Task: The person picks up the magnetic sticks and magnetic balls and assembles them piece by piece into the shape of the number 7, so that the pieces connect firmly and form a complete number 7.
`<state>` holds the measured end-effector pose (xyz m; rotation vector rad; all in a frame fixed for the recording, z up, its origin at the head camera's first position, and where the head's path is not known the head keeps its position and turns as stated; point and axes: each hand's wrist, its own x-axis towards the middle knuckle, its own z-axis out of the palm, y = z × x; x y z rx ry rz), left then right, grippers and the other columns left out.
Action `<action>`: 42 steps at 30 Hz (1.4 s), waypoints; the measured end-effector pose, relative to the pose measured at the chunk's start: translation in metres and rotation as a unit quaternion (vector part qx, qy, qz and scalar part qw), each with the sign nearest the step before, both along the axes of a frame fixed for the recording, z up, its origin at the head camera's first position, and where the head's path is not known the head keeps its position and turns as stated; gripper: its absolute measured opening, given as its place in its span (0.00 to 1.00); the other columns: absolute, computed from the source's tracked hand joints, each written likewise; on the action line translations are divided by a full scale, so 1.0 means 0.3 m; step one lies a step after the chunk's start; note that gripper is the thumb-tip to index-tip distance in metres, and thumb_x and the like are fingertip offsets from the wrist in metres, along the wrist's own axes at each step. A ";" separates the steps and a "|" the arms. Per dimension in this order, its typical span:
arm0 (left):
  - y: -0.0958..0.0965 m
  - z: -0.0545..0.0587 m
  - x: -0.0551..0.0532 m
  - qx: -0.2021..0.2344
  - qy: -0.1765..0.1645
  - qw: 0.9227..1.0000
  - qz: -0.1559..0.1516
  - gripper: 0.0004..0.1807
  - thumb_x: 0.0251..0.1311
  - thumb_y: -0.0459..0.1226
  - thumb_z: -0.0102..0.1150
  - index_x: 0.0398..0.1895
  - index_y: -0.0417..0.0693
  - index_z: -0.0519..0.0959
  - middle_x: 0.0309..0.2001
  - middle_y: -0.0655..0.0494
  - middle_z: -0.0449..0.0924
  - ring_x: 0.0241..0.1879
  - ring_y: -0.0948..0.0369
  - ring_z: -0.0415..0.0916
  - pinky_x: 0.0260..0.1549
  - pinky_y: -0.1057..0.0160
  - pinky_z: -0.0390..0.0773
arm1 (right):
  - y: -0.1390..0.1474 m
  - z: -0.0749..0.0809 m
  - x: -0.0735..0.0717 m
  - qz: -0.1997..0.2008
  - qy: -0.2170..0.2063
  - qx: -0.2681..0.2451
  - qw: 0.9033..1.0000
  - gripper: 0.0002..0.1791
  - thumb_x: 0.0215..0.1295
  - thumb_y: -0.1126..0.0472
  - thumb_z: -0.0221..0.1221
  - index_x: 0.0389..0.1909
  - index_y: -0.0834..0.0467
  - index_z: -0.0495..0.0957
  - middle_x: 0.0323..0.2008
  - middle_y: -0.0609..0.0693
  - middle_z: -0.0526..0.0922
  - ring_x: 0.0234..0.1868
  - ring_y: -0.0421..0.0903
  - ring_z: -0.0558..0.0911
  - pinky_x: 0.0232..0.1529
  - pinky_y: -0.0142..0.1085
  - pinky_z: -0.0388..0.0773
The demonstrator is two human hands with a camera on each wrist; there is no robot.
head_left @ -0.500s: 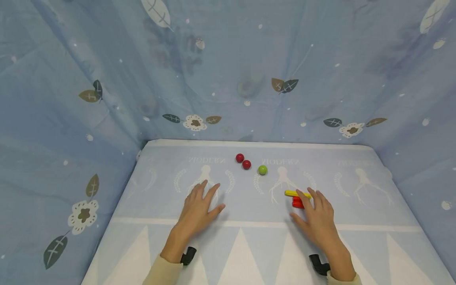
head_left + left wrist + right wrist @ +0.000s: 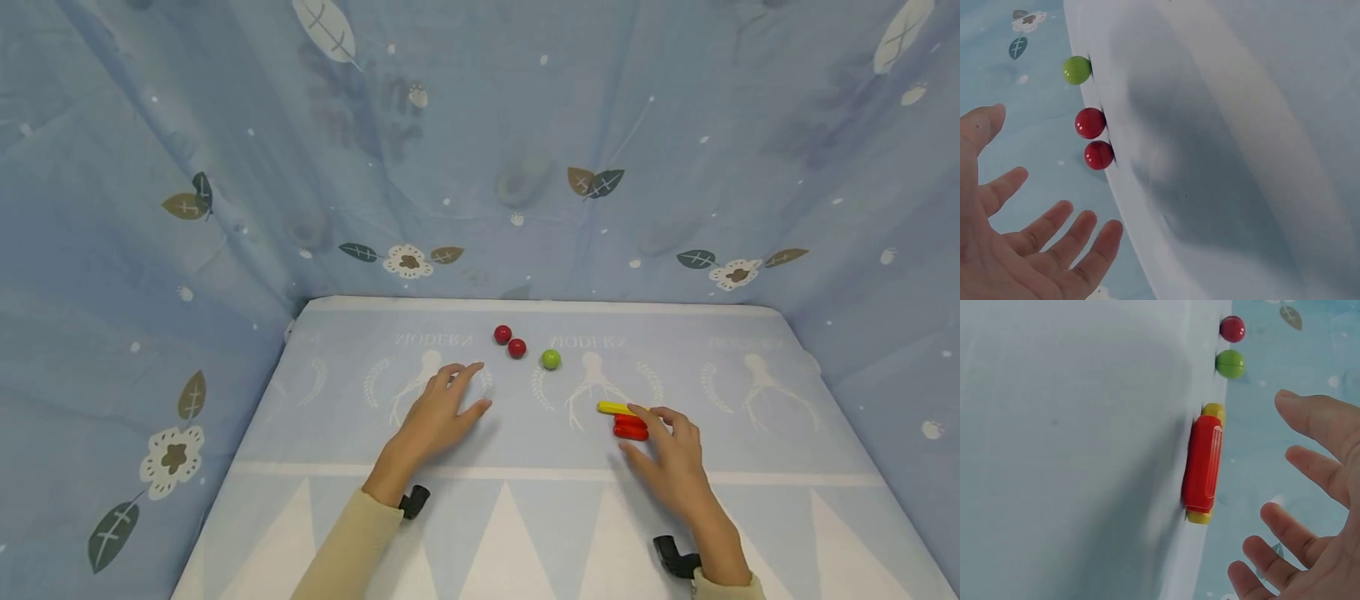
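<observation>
Two small red balls (image 2: 517,348) lie close together toward the back of the table, with a green ball (image 2: 551,359) just to their right. My left hand (image 2: 437,417) hovers in front of the red balls, fingers spread and holding nothing; the left wrist view shows the red balls (image 2: 1090,123) beyond its fingertips. On the right, two short red sticks (image 2: 631,432) lie side by side, and a yellow stick (image 2: 617,407) lies just behind them. My right hand (image 2: 671,462) is over their right end, its fingers loosely bent, with nothing gripped. Its index finger partly covers the yellow stick.
The table (image 2: 525,533) bears a pale blue and white cloth with triangles and printed plants. Blue patterned fabric (image 2: 480,150) rises behind it and along both sides. A black wrist mount (image 2: 675,557) sits at the right wrist, another (image 2: 415,502) at the left.
My left hand has moved right and forward, toward the red balls. The right hand has shifted slightly, its fingers bending lower beside the sticks. Balls and sticks lie as before.
</observation>
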<state>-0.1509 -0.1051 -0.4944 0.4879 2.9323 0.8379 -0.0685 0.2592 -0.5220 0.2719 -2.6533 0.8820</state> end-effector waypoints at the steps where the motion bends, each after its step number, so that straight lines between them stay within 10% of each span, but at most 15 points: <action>1: 0.005 -0.002 -0.012 0.003 -0.003 1.000 0.000 0.35 0.68 0.59 0.54 0.76 0.66 0.61 0.68 0.49 0.64 0.65 0.49 0.66 0.54 0.42 0.73 | 0.002 -0.003 -0.001 -0.003 -0.005 -0.003 1.000 0.33 0.53 0.67 0.73 0.61 0.59 0.76 0.56 0.70 0.68 0.56 0.72 0.64 0.49 0.63 0.60; 18: 0.112 -0.047 -0.198 0.061 -0.039 0.997 -0.015 0.32 0.70 0.54 0.56 0.74 0.59 0.64 0.56 0.49 0.74 0.54 0.55 0.76 0.52 0.50 0.75 | 0.042 -0.030 -0.020 -0.048 -0.121 -0.072 0.989 0.20 0.62 0.65 0.68 0.56 0.60 0.80 0.50 0.64 0.71 0.50 0.57 0.69 0.45 0.47 0.69; 42: 0.214 -0.099 -0.332 -0.036 -0.075 0.996 -0.034 0.29 0.73 0.51 0.54 0.74 0.63 0.63 0.57 0.44 0.69 0.51 0.51 0.74 0.48 0.49 0.76 | 0.056 -0.054 -0.043 -0.053 -0.142 -0.061 0.987 0.13 0.61 0.67 0.69 0.46 0.61 0.82 0.49 0.67 0.74 0.48 0.61 0.71 0.43 0.50 0.66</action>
